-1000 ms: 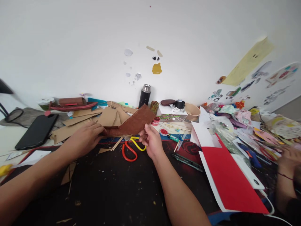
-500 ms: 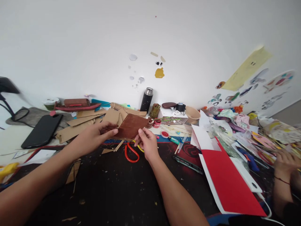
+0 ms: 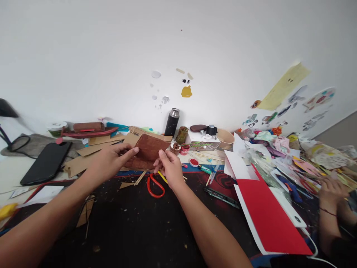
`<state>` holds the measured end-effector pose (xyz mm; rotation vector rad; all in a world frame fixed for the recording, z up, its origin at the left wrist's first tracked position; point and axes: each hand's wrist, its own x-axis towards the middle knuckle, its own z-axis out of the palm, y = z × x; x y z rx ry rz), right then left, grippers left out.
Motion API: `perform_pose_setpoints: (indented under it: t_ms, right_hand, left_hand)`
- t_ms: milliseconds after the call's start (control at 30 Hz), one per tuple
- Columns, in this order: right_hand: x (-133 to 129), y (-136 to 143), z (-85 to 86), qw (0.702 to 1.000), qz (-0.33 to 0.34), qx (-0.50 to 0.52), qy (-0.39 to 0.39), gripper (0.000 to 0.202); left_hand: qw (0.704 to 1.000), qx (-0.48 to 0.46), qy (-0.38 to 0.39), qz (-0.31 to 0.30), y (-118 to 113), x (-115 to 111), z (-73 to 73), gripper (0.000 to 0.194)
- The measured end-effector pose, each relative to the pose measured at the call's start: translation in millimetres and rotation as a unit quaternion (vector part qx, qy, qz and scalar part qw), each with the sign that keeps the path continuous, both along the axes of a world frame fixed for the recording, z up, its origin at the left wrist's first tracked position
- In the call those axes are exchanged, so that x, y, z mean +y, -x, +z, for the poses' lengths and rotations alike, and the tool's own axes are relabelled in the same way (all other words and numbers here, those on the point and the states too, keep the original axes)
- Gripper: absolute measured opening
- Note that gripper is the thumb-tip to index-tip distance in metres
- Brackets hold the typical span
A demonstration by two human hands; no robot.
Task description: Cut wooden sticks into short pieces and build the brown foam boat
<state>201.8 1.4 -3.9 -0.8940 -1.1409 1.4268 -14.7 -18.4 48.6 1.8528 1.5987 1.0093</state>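
A brown-painted piece of cardboard is held up between both hands above the back of the dark work surface. My left hand pinches its left side between thumb and fingers. At the lower right edge, my right hand grips it with the thumb in front. A second brown section shows beneath the upper panel; how the two join is hidden. Just below lie scissors with red and yellow handles, partly covered by my right hand. Brown cardboard scraps are spread behind my left hand.
Along the wall stand a black flask, a red-brown model boat and open paint pots. A black phone lies at left, a red sheet at right. Another person's hands are at the far right.
The brown cardboard has turned so its upper panel faces me more squarely, and a lower brown section now shows. Both hands keep hold of it. The camera view has shifted slightly.
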Motion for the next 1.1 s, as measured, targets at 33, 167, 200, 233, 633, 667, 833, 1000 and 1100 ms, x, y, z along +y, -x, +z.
perform_pose_setpoints:
  t_ms: [33, 167, 200, 233, 633, 667, 833, 1000, 1100]
  right_hand:
    - [0.4, 0.5, -0.2, 1.0, -0.004, 0.0, 0.0, 0.058]
    - [1.6, 1.6, 1.2, 1.0, -0.012, -0.003, -0.001, 0.057]
    - [1.7, 1.8, 2.0, 1.0, -0.012, -0.005, -0.001, 0.057]
    - [1.7, 1.9, 2.9, 1.0, -0.011, -0.008, -0.001, 0.057]
    - [-0.7, 2.9, 6.7, 0.998, -0.009, 0.014, 0.056, 0.059]
    - [-0.6, 2.5, 6.0, 0.998, -0.013, 0.019, 0.059, 0.059]
    - [-2.3, 0.3, 3.2, 0.998, 0.004, 0.016, 0.061, 0.059]
    - [-7.6, 0.6, 1.0, 0.998, 0.044, 0.008, 0.041, 0.055]
    - [-8.9, 2.3, -1.3, 0.998, 0.05, 0.011, 0.038, 0.054]
  left_hand:
    - [1.0, -0.004, 0.011, -0.002, -0.7, -0.7, 0.2, 0.063]
    - [0.998, -0.043, 0.047, 0.009, -4.9, -2.6, 3.5, 0.069]
    - [0.997, -0.048, 0.054, 0.014, -5.8, -2.5, 4.5, 0.07]
    - [0.997, -0.05, 0.057, 0.021, -6.6, -2.1, 5.2, 0.071]
    - [0.993, -0.093, 0.061, 0.035, -13.6, 2.6, -4.4, 0.066]
    - [0.993, -0.095, 0.062, 0.015, -13.1, 2.3, -5.3, 0.065]
    - [0.994, -0.097, 0.056, 0.009, -9.7, 4.6, -11.6, 0.06]
    - [0.991, -0.106, 0.035, 0.069, -10.5, 8.7, -12.9, 0.059]
    - [0.994, -0.077, 0.015, 0.079, -13.8, 8.1, -11.1, 0.057]
